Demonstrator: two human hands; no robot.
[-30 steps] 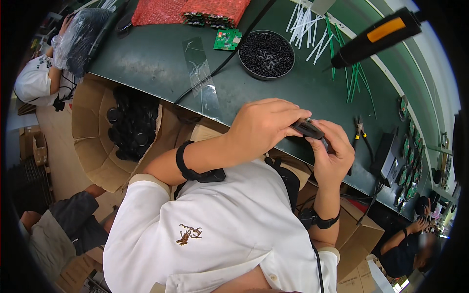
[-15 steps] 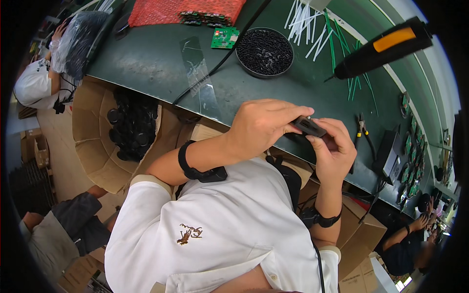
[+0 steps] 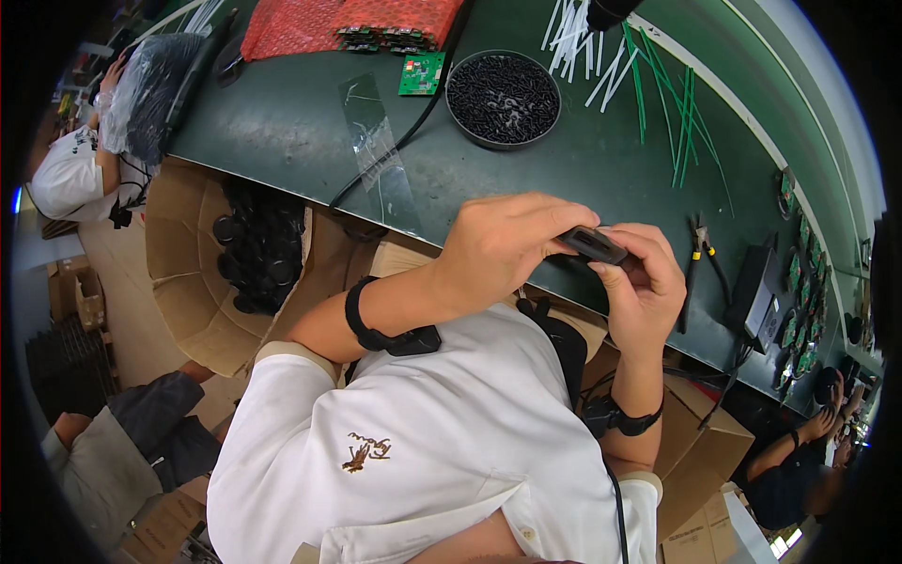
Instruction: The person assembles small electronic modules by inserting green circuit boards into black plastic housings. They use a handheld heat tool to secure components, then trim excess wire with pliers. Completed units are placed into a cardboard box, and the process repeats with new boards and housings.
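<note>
Between my two hands, just past the near edge of the green bench, is a small black plastic housing (image 3: 594, 245) with a recess in its upper face. My left hand (image 3: 507, 244) pinches its left end between thumb and fingers. Closed on the other end is my right hand (image 3: 646, 280), thumb below and fingers behind it. Part of the housing is covered by my fingertips. Beyond my hands stands a round dish (image 3: 504, 100) full of small black screws. A green circuit board (image 3: 421, 74) lies beside that dish.
Red bubble wrap (image 3: 390, 21) with stacked boards lies at the back. White strips (image 3: 567, 42) and green strips (image 3: 678, 122) are scattered far right. Yellow-and-black cutters (image 3: 696, 254) lie near a black box (image 3: 754, 289). A dark tool tip (image 3: 609, 13) hangs overhead. A carton (image 3: 188, 282) holds black round parts.
The hanging electric screwdriver has swung up and left, mostly out of view. Both hands keep nearly the same grip on the black housing. The whole view has shifted slightly.
</note>
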